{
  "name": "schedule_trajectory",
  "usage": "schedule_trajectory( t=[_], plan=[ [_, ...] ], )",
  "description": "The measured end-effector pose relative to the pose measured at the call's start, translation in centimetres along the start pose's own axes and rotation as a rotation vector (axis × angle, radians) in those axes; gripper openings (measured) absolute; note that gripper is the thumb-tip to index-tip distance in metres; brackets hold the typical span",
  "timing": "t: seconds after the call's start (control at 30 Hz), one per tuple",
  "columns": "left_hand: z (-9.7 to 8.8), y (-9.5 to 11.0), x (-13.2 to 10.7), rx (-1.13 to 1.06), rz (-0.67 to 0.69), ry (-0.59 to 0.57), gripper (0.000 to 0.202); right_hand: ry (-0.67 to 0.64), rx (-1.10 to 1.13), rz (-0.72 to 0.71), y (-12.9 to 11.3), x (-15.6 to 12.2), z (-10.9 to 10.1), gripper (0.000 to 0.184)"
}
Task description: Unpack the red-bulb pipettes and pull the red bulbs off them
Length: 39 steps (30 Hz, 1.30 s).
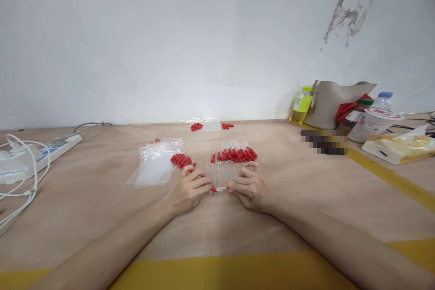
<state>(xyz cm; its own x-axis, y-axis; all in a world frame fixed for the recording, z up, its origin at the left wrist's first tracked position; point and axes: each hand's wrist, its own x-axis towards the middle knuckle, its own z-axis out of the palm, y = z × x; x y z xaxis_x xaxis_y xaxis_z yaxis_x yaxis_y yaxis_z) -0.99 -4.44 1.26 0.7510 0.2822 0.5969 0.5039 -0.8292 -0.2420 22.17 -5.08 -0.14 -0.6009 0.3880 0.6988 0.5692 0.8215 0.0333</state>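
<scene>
Near the middle of the table, my left hand [192, 188] pinches a small red rubber bulb [214, 189]. My right hand [251, 188] is closed on the other end of a clear glass dropper tube [221, 189], held level. The bulb sits at the tube's left end; how deep it goes on, I cannot tell. Just beyond my fingers lies a row of bare glass tubes [220, 172]. Behind that row are several droppers with red bulbs [238, 154], bulb ends toward me. A heap of loose red bulbs [181, 161] rests beyond my left hand, beside clear plastic bags [152, 167].
Against the wall, another clear bag [210, 125] lies between two small groups of red bulbs. A white power strip [44, 158] with cables is at left. At right stand a yellow-green bottle [301, 106], a grey bag [329, 104], a cup [372, 127] and a tissue pack [394, 148].
</scene>
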Motion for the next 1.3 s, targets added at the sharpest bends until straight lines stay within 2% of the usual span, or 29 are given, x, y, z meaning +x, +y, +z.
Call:
schedule_trajectory(
  t=[0.07,0.13,0.23,0.3,0.4,0.5,0.63,0.8,1.0,1.2,1.3],
  plan=[
    [0.0,-0.7,-0.8,-0.047,-0.032,0.022,0.018,0.008,0.007,0.017,0.6,-0.4,-0.4,0.021],
    [-0.3,-2.1,-1.7,-0.104,-0.174,0.11,0.018,0.037,-0.007,0.09,1.7,-0.9,-0.8,0.022],
    [-1.3,-4.9,-2.7,-0.088,-0.585,0.33,0.017,0.097,-0.045,0.297,3.3,-1.4,-1.1,0.02],
    [-1.9,-6.9,-3.3,-0.052,-0.823,0.395,0.023,0.094,-0.049,0.392,3.8,-1.4,-1.0,0.021],
    [-2.1,-9.2,-4.0,-0.163,-1.101,0.317,0.032,0.031,-0.053,0.448,3.6,-1.2,-0.5,0.02],
    [-1.8,-10.2,-4.5,-0.326,-1.263,0.212,0.038,-0.015,-0.098,0.478,3.1,-1.1,-0.2,0.014],
    [-0.6,-10.9,-4.7,-0.256,-1.228,0.227,0.039,-0.028,-0.156,0.449,2.8,-0.9,-0.2,0.01],
    [0.8,-11.8,-5.1,-0.17,-1.153,0.096,0.027,-0.033,-0.133,0.41,2.2,-0.7,0.1,0.014],
    [0.7,-11.9,-5.2,-0.146,-1.149,0.018,0.03,-0.091,-0.139,0.386,1.6,-0.7,0.2,0.019],
    [-0.4,-11.1,-4.3,-0.062,-1.15,0.084,0.03,-0.112,-0.118,0.357,1.4,-0.6,-0.1,0.031],
    [-1.2,-10.0,-3.2,0.061,-1.007,0.189,0.026,-0.096,-0.094,0.395,1.7,-0.5,-0.3,0.026]
  ],
)
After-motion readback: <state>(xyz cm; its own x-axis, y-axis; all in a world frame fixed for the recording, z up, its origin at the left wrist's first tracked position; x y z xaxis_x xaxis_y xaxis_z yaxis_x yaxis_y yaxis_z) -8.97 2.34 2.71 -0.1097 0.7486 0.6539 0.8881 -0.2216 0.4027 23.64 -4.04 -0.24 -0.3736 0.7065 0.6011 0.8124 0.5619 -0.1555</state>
